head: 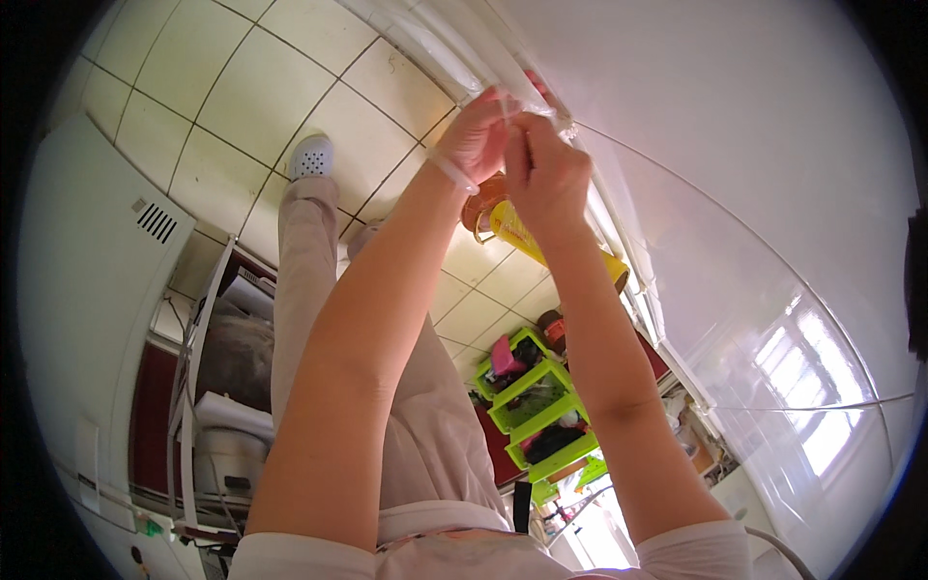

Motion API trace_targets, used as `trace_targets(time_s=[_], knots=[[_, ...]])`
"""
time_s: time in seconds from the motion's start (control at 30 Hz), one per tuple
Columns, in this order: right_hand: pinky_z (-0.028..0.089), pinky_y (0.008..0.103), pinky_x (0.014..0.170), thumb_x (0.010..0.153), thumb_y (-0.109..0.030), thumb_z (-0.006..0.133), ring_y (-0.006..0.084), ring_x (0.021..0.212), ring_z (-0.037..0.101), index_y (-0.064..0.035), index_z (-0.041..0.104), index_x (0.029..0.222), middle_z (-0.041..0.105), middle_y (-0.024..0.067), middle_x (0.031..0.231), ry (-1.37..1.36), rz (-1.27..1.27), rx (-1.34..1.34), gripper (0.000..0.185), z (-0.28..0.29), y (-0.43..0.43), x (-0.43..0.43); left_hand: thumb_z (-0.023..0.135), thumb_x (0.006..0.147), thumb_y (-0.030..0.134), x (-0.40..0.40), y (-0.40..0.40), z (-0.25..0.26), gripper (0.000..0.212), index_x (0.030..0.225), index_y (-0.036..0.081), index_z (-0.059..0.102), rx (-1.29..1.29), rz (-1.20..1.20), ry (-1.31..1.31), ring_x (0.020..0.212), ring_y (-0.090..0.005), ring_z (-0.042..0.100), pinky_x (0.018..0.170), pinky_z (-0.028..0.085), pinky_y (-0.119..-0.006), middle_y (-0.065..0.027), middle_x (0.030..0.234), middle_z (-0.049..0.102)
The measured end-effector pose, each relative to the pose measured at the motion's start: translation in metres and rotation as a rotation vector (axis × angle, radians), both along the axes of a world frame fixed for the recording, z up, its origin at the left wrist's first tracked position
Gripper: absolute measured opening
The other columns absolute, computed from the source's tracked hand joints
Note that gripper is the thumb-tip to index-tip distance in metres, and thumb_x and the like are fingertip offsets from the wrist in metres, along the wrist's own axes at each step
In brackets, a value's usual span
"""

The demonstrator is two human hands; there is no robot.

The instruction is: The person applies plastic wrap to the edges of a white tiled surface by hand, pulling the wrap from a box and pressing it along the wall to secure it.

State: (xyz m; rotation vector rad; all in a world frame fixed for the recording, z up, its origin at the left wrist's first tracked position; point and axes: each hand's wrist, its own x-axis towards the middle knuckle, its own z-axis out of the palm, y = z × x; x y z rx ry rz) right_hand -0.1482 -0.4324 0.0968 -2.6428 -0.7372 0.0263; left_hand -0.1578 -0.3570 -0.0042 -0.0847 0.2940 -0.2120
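Note:
Both hands are raised close together beside a glossy white tiled wall [725, 181]. Thin, clear plastic [464, 51] hangs in folds along the wall. My left hand [480, 134], with a pale band around the wrist, has its fingers at the lower end of the plastic. My right hand [547, 170] is curled, its fingertips at the same plastic; the wrist and knuckles partly hide the grip. A small red thing [536, 81] shows behind the plastic. Below the hands are a yellow cylindrical container [518, 230] with writing and an orange-brown container [484, 203], partly covered by them.
Stacked green plastic baskets [540, 395] with assorted items stand below on the right. A white metal rack [194, 362] holding bagged items and a white appliance panel [94, 290] are on the left. The floor [268, 87] is pale tile; one foot wears a light clog [312, 156].

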Motion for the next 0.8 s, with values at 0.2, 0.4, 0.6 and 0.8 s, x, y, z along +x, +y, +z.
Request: trace_targets(time_s=[0.2,0.4,0.6,0.8], knots=[[0.047,0.0371,0.046,0.085,-0.016,0.059,0.0283,0.05,0.059,-0.0109,0.059,0.087,0.062,0.0078,0.064,0.038,-0.081,-0.198,0.006,-0.042,-0.002,-0.011,0.067,0.082,0.017,-0.022,0.02,0.0,0.024,0.103,0.008,0.062,0.161,-0.004,0.162,0.095,-0.0133,0.057,0.089,0.043,-0.032,-0.0009,0.102,0.062],[0.046,0.0377,0.046,0.084,-0.015,0.06,0.0285,0.051,0.059,-0.013,0.063,0.104,0.061,0.0088,0.062,0.087,-0.029,-0.284,0.02,-0.023,-0.01,-0.012,0.067,0.085,0.012,-0.011,0.029,-0.02,0.015,0.097,0.008,0.059,0.718,-0.146,0.211,0.086,-0.0093,0.054,0.08,0.041,-0.023,0.0008,0.094,0.061],[0.046,0.0372,0.047,0.083,-0.014,0.061,0.0271,0.054,0.06,-0.013,0.062,0.096,0.063,0.0085,0.067,-0.083,-0.193,-0.171,0.014,-0.015,-0.032,0.016,0.066,0.086,0.012,-0.017,0.033,-0.033,0.013,0.095,0.005,0.059,0.529,-0.22,0.09,0.081,-0.0086,0.051,0.078,0.042,-0.023,0.0011,0.085,0.057],[0.046,0.0353,0.047,0.077,-0.009,0.063,0.0264,0.052,0.058,-0.0108,0.059,0.077,0.061,0.0075,0.064,-0.155,-0.185,-0.072,0.005,-0.02,-0.04,0.018,0.066,0.086,0.01,-0.003,0.029,-0.03,0.011,0.09,0.004,0.058,0.482,-0.303,0.175,0.076,-0.0102,0.053,0.07,0.046,-0.023,-0.0009,0.082,0.057]])
